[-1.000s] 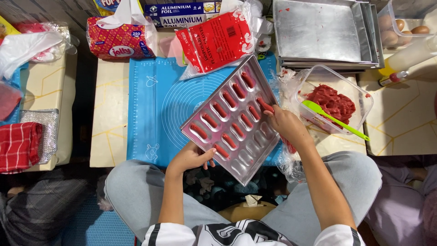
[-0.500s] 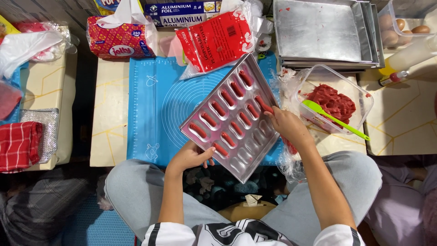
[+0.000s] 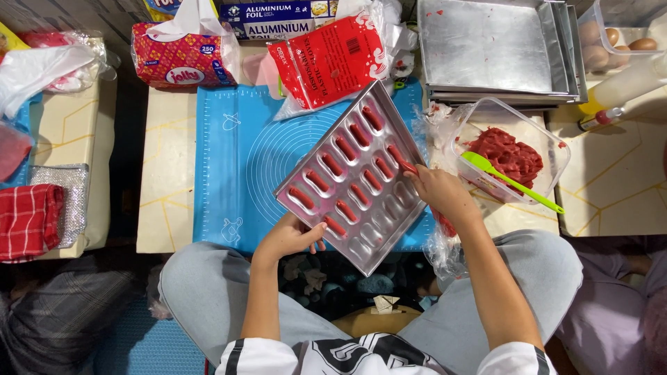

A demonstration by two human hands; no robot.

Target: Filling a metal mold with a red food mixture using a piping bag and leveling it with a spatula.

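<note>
A metal mould tray [image 3: 379, 239] with oblong wells lies tilted across the near edge of a blue baking mat [image 3: 233, 163]. Red batter fills several of its wells. My left hand [image 3: 292, 236] grips the tray's near left edge from below. My right hand [image 3: 438, 191] rests on the tray's right edge, squeezing a clear piping bag [image 3: 443, 239] of red batter whose tip sits at a well. A clear tub of red batter [image 3: 511, 156] with a green spatula [image 3: 511, 182] stands just right of that hand.
Stacked steel baking trays [image 3: 486, 48] sit at the back right, next to a clear box of eggs [image 3: 615, 35]. A red packet [image 3: 333, 62], a foil box [image 3: 278, 17] and a tissue pack [image 3: 180, 59] line the back. A red checked cloth [image 3: 28, 219] lies at the left.
Both hands and the tray have barely moved; the right hand stays at the tray's right edge over the same wells.
</note>
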